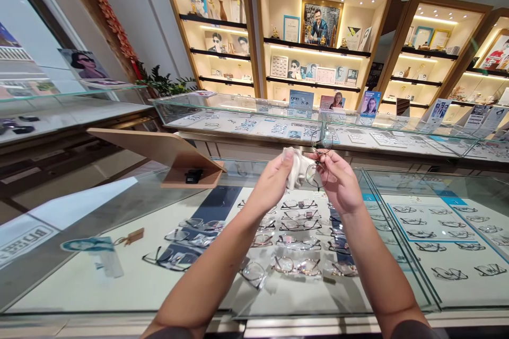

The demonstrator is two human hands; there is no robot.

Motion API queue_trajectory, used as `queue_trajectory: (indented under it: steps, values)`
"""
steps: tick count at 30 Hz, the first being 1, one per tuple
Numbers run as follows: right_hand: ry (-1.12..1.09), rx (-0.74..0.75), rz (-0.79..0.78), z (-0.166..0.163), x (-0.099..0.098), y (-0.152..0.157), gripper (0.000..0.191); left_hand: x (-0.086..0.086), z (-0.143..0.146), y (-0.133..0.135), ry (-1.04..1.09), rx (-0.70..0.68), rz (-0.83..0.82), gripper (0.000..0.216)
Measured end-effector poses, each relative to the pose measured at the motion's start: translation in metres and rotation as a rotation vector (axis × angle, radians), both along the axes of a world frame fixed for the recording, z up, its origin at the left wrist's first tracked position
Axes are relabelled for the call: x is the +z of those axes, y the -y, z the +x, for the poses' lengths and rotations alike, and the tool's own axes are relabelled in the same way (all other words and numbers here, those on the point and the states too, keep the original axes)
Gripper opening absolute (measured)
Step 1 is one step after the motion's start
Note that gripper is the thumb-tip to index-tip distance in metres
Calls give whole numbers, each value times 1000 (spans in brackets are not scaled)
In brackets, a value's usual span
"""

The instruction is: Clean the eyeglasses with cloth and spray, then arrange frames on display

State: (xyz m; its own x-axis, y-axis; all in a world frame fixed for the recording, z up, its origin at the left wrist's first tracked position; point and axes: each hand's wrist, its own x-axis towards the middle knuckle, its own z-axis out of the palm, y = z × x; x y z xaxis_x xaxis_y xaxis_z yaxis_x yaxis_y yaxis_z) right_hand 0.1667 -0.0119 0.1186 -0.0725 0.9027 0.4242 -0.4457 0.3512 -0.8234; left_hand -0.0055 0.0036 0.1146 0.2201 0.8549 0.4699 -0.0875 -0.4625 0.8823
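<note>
Two hands raised above a glass counter [119, 233], close together at chest height. Left hand [274, 180] closed on a white cloth [299, 169], pinched between thumb and fingers. Right hand [338, 183] clamped on a pair of thin-rimmed glasses [320, 161], held upright, one lens above the other, the cloth touching the lower lens. Both forearms bare, reaching forward from the bottom edge.

Below, under the glass top, many rows of spectacle frames [298, 222] laid on a pale display surface, with a dark strip [217, 204] on the left part. Beside, to the right, a second glass compartment with more frames on a blue-edged tray [429, 220]. On the counter at left, a tilted wooden mirror stand [159, 151] and a small tag [133, 235] lying flat.

Behind, another long glass counter [246, 111] with small cards and pictures standing on top. Further back, three lit wall shelves in wooden frames [254, 26], holding portraits, certificates and small ornaments. Green plant [167, 83] in the left corner, red hanging decoration [115, 21] above it.
</note>
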Motion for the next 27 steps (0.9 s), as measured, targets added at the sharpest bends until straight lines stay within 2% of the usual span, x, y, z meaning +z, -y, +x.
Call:
queue_trajectory:
  steps: [5, 10, 13, 21, 24, 27]
  values:
    - [254, 35, 76, 9, 0, -2, 41, -6, -7, -13, 145, 155, -77, 83]
    - [382, 113, 52, 8, -4, -4, 39, -1, -7, -8, 107, 82, -61, 82]
    - [389, 116, 17, 6, -6, -6, 39, 2, -8, -6, 81, -22, -41, 77]
    - [263, 156, -51, 4, -6, -7, 41, 6, -16, -12, 121, -196, -142, 64]
    - [229, 211, -77, 2, -8, -7, 43, 9, -14, -9, 129, -190, -127, 60]
    - [216, 247, -98, -3, -11, -4, 42, 9, -9, -4, 141, -97, -82, 58]
